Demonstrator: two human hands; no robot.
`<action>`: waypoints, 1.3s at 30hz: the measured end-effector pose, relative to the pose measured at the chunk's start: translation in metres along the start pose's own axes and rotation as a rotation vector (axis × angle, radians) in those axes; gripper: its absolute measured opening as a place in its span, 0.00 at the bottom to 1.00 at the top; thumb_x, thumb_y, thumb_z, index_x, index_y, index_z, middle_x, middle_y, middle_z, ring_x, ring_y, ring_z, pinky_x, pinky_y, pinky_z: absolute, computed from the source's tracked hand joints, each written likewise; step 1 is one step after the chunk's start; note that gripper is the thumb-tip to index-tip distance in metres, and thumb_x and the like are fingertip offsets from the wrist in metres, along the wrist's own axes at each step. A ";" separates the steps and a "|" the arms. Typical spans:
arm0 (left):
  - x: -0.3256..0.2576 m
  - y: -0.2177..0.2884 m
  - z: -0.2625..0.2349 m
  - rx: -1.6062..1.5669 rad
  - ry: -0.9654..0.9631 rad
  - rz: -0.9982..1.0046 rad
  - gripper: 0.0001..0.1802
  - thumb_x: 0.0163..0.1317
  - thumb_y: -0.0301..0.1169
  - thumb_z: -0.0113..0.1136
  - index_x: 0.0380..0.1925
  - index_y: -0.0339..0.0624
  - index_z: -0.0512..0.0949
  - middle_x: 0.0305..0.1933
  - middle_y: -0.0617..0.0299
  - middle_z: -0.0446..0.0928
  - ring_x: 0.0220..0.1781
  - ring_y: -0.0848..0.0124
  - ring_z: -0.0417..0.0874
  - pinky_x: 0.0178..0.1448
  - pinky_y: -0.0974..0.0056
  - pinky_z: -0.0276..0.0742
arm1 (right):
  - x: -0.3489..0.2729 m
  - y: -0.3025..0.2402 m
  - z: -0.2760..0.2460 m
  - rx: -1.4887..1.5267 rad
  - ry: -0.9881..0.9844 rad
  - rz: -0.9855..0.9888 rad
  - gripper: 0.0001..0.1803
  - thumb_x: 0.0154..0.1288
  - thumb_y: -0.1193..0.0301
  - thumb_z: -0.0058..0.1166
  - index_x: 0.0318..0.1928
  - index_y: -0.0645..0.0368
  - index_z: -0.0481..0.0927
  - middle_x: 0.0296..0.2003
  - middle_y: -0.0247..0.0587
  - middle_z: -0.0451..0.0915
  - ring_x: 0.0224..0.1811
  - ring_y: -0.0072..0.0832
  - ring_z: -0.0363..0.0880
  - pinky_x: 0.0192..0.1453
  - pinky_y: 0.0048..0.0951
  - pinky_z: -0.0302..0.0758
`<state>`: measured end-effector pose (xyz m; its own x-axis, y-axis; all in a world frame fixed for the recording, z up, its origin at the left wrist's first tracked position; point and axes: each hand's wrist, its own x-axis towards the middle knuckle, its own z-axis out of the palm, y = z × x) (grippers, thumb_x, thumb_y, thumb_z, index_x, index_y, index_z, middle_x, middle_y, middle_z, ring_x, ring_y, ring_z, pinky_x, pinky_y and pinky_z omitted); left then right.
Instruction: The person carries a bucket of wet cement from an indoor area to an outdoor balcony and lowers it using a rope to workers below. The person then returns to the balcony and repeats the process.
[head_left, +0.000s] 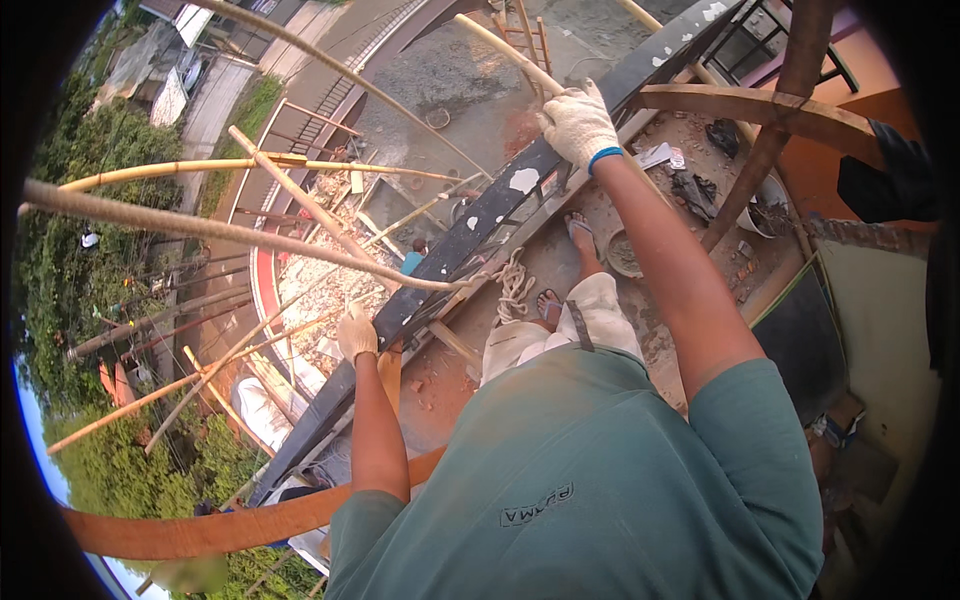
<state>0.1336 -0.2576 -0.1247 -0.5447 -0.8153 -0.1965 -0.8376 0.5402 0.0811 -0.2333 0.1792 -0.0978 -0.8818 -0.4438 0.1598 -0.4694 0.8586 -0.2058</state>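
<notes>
My right hand, in a pale knit glove with a blue cuff, is closed around a bamboo pole. The pole slants up to the left from my grip, beyond a dark, paint-chipped beam. Lower left, my left hand, also gloved, is at the outer edge of the same beam. Its fingers blend into the pale rubble behind, so whether it grips anything is unclear. A bundle of rope hangs at the beam between my arms.
Bamboo scaffold poles and a long thick rope cross outside the beam, above a lower level with rubble and a person. By my sandalled feet are a round container and debris. Curved brown bars stand at the right.
</notes>
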 end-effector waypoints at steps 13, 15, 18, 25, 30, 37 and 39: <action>-0.020 0.021 -0.022 -0.175 -0.069 -0.109 0.30 0.76 0.52 0.43 0.48 0.46 0.92 0.51 0.43 0.89 0.54 0.42 0.91 0.61 0.43 0.84 | -0.012 -0.065 -0.014 -0.229 -0.242 -0.002 0.25 0.81 0.48 0.53 0.51 0.56 0.89 0.54 0.51 0.89 0.65 0.51 0.82 0.81 0.64 0.62; -0.019 0.020 -0.019 -0.190 -0.065 -0.101 0.30 0.77 0.52 0.44 0.46 0.45 0.92 0.51 0.43 0.89 0.52 0.42 0.91 0.61 0.42 0.84 | -0.009 -0.055 0.004 -0.208 -0.193 -0.149 0.23 0.81 0.50 0.53 0.42 0.57 0.89 0.43 0.54 0.90 0.53 0.56 0.87 0.76 0.63 0.67; -0.023 0.022 -0.020 -0.214 -0.074 -0.113 0.28 0.77 0.52 0.47 0.43 0.45 0.92 0.49 0.43 0.89 0.50 0.42 0.91 0.59 0.42 0.85 | 0.003 -0.053 0.012 -0.105 -0.290 -0.290 0.22 0.81 0.53 0.54 0.35 0.56 0.87 0.34 0.54 0.89 0.42 0.56 0.88 0.60 0.54 0.80; -0.016 0.016 -0.010 -0.190 -0.034 -0.141 0.26 0.77 0.52 0.49 0.43 0.47 0.91 0.47 0.42 0.89 0.50 0.41 0.90 0.58 0.41 0.84 | 0.007 -0.062 0.002 0.181 -0.205 -0.310 0.15 0.72 0.61 0.66 0.31 0.57 0.87 0.30 0.52 0.87 0.36 0.53 0.88 0.45 0.52 0.82; -0.018 0.012 -0.014 -0.132 -0.041 -0.153 0.27 0.77 0.52 0.47 0.46 0.47 0.91 0.47 0.42 0.89 0.50 0.40 0.90 0.58 0.41 0.84 | 0.019 -0.024 0.009 0.354 0.035 -0.227 0.13 0.69 0.67 0.69 0.29 0.60 0.83 0.28 0.53 0.84 0.35 0.56 0.84 0.43 0.52 0.78; -0.012 0.009 -0.003 -0.105 -0.056 -0.213 0.25 0.77 0.52 0.49 0.50 0.50 0.91 0.47 0.42 0.89 0.53 0.40 0.90 0.59 0.40 0.81 | 0.061 0.057 0.003 0.147 0.047 0.003 0.18 0.75 0.62 0.63 0.29 0.60 0.84 0.27 0.57 0.83 0.31 0.58 0.84 0.38 0.53 0.78; -0.015 0.009 -0.006 -0.132 -0.024 -0.169 0.25 0.78 0.51 0.49 0.49 0.48 0.90 0.47 0.40 0.88 0.52 0.39 0.89 0.58 0.40 0.81 | 0.063 0.054 0.001 0.138 0.041 0.006 0.19 0.74 0.62 0.64 0.26 0.60 0.83 0.25 0.56 0.82 0.31 0.58 0.83 0.38 0.53 0.78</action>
<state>0.1341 -0.2414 -0.1146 -0.3959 -0.8859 -0.2416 -0.9160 0.3624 0.1721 -0.3140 0.1970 -0.0997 -0.8832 -0.4257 0.1966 -0.4686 0.8167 -0.3368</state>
